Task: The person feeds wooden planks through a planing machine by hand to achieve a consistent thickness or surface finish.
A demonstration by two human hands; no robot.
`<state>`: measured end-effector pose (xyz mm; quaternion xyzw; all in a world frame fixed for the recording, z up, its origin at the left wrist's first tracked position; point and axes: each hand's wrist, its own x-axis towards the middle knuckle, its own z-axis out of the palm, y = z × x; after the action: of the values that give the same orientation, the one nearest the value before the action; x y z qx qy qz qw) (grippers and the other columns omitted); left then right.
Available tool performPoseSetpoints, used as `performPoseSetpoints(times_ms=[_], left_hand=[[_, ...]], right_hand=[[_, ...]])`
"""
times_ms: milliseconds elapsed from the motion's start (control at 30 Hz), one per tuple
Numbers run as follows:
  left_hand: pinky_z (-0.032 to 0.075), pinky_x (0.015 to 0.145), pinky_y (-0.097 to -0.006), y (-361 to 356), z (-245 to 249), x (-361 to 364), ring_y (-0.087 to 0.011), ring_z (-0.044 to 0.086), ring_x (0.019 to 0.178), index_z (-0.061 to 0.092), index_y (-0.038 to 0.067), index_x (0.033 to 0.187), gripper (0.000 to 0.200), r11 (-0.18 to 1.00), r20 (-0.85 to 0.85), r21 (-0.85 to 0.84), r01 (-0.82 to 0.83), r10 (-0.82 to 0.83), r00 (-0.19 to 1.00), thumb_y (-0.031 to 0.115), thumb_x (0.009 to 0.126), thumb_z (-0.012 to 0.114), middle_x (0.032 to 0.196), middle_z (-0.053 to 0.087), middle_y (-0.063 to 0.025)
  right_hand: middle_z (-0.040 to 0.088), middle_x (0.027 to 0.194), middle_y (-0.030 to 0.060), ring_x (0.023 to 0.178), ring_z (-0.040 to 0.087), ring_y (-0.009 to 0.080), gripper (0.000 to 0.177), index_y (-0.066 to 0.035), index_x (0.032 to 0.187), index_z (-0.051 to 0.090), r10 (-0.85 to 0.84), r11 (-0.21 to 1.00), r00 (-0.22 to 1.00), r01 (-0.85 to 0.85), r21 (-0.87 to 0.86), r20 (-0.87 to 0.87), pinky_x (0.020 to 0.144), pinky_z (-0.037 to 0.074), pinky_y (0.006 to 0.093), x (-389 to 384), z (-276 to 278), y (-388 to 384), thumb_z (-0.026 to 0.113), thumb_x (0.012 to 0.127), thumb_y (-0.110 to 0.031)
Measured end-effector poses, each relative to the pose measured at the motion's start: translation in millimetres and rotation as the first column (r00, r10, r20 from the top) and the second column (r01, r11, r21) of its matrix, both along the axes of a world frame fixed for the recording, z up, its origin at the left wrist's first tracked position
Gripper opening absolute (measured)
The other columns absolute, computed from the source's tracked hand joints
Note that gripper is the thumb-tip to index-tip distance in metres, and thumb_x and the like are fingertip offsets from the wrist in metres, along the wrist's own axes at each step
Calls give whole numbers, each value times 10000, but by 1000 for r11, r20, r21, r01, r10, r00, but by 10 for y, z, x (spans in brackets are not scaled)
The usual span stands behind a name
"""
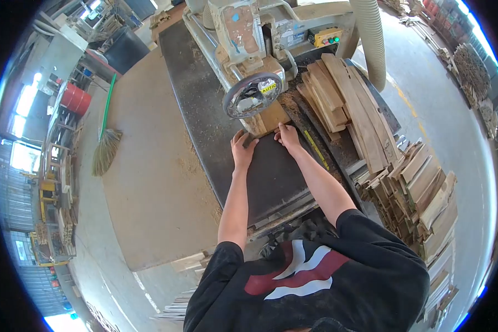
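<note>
A flat wooden board point(274, 117) lies on the dark machine table point(271, 171), partly under the machine's handwheel point(253, 95). My left hand point(243, 148) is at the board's near left corner, thumb and fingers bent around its edge. At the near right corner, my right hand point(287, 137) has its fingers curled in and pressed against the board. The board's far part is hidden beneath the machine head point(238, 33). Exactly how the fingertips touch the wood is too small to see.
To the right lies a pile of wooden boards point(351, 105), with more offcuts point(415, 193) below it. A yellow measuring strip point(316, 149) runs beside my right forearm. A ribbed hose point(369, 44) hangs at upper right. On the left stand a broom point(106, 149) and a red drum point(75, 99).
</note>
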<state>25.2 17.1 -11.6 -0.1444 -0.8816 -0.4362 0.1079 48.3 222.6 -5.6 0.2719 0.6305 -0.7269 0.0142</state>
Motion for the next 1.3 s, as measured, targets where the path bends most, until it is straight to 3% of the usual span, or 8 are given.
performPoseSetpoints(times_ms=[433,600,767,833,967,1067,1100,1300], left_hand=[[493,1033,-406,149,-103,-83,-313,611,1231,794,-5,1017,346,974,110,181,-137,118,987,143,725,907,1335,655,-173],[522,928,-398,304,-200,-96,-290,656,1088,773,6,845,201,945,27,161,-285,285,958,123,735,894,1111,742,-137],[510,819,-440,542,-117,-212,-303,655,959,639,15,689,293,889,-147,62,-454,458,877,148,779,884,896,715,-132],[511,828,-438,481,-135,-133,-308,654,969,655,20,712,275,889,-152,12,-457,454,878,157,785,882,915,716,-134],[524,870,-426,286,-10,726,-329,650,1037,670,16,758,263,974,-109,16,-225,225,968,175,801,875,1079,732,-150],[531,907,-426,69,124,1611,-333,644,1100,679,2,786,247,993,-57,-46,-105,102,993,160,812,867,1206,727,-159],[532,907,-428,-24,117,1914,-332,645,1108,684,1,792,237,993,-24,-23,-114,113,993,152,814,864,1207,727,-155],[534,880,-403,-554,132,3419,-321,676,1019,684,15,781,203,977,2,-2,-215,215,977,122,814,853,1087,740,-143]], right_hand=[[594,583,48,435,505,151,488,-30,795,634,-55,982,996,67,-178,69,417,369,325,-145,-264,-6,511,1068,-415],[659,637,141,665,677,331,552,-28,693,631,-160,987,982,156,45,102,699,504,469,-400,-182,-153,464,1072,-394],[701,717,150,785,718,342,536,-28,815,673,-191,980,974,183,76,124,787,522,488,-818,-54,-174,446,1070,-441],[722,781,165,833,728,363,429,-23,957,668,-9,979,989,-21,202,146,816,529,493,-966,-134,-109,491,1059,-400],[726,919,168,782,716,353,468,-87,1417,536,335,784,882,-65,618,-333,780,547,459,-836,-636,-73,635,1000,-277],[693,844,111,681,669,221,664,-124,1565,407,499,844,839,-415,339,-217,694,548,386,-88,-109,77,679,980,-282],[648,761,55,638,601,122,715,-132,1588,392,465,870,863,-403,285,-200,635,524,331,218,79,139,710,964,-279],[681,761,58,654,644,165,476,-66,1379,614,398,889,887,-310,338,-233,655,533,343,897,-17,133,694,968,-292]])
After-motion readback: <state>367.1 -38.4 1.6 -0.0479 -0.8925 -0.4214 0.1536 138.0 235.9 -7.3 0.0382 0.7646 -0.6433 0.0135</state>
